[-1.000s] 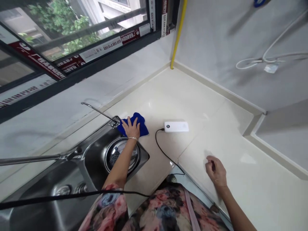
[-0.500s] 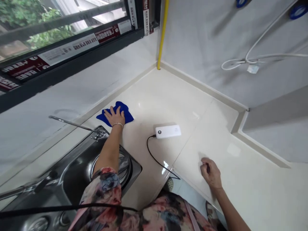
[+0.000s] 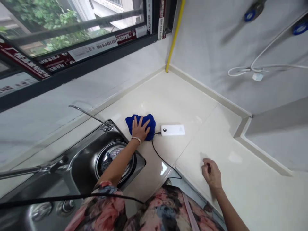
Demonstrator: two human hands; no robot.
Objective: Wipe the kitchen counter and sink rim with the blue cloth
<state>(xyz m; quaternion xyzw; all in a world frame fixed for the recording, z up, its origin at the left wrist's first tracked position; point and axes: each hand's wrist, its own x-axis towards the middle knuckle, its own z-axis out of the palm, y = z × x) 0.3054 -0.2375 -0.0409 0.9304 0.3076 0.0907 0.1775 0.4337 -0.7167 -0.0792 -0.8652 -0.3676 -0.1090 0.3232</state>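
Observation:
My left hand (image 3: 140, 129) lies flat with fingers spread on a blue cloth (image 3: 150, 123), pressing it against the cream countertop (image 3: 178, 99). Just right of the cloth rests a white power bank (image 3: 173, 130) with a black cable (image 3: 158, 155) plugged into its left end. My right hand (image 3: 211, 172) rests on the counter at the right, its fingers curled in. Whether anything is inside those fingers is hidden.
At the left is a steel sink (image 3: 83, 166) with a round strainer basket (image 3: 113, 155), a thin tap (image 3: 89, 114) and a larger faucet (image 3: 36, 170). A yellow pipe (image 3: 175, 37) rises in the corner. A black cable (image 3: 60, 198) crosses the near left.
My left hand has slid the blue cloth rightward and nearer, from beside the tap to close by the power bank. My right hand stays put. The view has shifted slightly.

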